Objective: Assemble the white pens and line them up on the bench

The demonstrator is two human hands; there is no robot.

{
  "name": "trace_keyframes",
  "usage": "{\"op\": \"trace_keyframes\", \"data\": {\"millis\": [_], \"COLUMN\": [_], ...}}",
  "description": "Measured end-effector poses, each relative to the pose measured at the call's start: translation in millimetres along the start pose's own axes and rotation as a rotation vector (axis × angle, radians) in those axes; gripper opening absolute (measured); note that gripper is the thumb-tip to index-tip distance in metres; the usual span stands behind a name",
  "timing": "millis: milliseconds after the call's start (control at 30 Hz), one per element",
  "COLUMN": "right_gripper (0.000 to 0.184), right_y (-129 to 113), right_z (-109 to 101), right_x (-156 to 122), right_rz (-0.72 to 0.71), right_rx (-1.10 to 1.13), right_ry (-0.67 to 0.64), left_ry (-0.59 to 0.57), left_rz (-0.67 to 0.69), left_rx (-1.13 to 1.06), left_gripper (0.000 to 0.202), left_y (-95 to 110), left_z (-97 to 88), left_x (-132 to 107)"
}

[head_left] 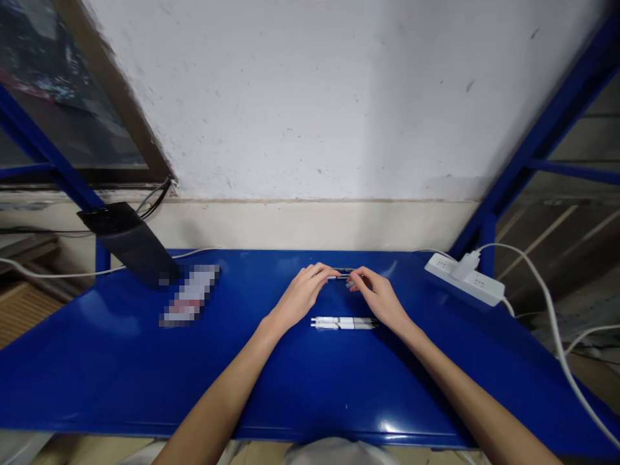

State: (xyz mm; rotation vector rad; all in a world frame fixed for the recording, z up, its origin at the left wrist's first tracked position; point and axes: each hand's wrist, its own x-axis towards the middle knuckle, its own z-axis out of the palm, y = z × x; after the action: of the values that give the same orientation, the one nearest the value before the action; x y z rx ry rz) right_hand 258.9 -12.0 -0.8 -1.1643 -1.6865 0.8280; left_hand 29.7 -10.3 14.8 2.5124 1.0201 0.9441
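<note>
Toward the back of the blue table, my left hand (307, 289) and my right hand (380, 294) face each other with bent fingers. A slim pen (343, 276) spans the gap between them, its left end at my left fingertips and its right end in the pinch of my right thumb and fingers. Just behind it is another thin, dark line, perhaps a second pen; my fingers partly cover both. Nearer to me, white pens (341, 323) with dark tips lie side by side on the table, pointing right, below my hands and apart from them.
On the blue table (310, 381), a dark upright container (133, 245) and a blurred-out packet (191, 294) stand at the left. A white power strip (462, 279) with a plug and cable lies at the right. The wall (310, 129) rises behind, between blue frame posts.
</note>
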Motion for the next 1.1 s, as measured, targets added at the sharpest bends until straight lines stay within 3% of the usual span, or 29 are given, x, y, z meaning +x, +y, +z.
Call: {"op": "trace_keyframes", "data": {"millis": [167, 500, 867, 1100], "right_gripper": [0.034, 0.035, 0.048, 0.046], "right_y": [-2.5, 2.5, 0.8, -1.2], "right_z": [-4.4, -27.5, -30.4, -30.7], "right_x": [1.7, 10.6, 9.6, 9.9], "right_rz": [0.012, 0.04, 0.101, 0.129], "right_rx": [0.051, 0.014, 0.094, 0.214], "right_ry": [0.001, 0.188, 0.218, 0.228], "left_ry": [0.008, 0.145, 0.134, 0.107], "left_rz": [0.021, -0.045, -0.094, -0.109], "left_rx": [-0.019, -0.056, -0.001, 0.074], "left_gripper": [0.036, 0.026, 0.031, 0.038], "left_y": [1.8, -15.9, -13.2, -18.2], "left_z": [-0.9, 0.5, 0.5, 2.6], "left_x": [0.2, -0.7, -2.4, -3.2]}}
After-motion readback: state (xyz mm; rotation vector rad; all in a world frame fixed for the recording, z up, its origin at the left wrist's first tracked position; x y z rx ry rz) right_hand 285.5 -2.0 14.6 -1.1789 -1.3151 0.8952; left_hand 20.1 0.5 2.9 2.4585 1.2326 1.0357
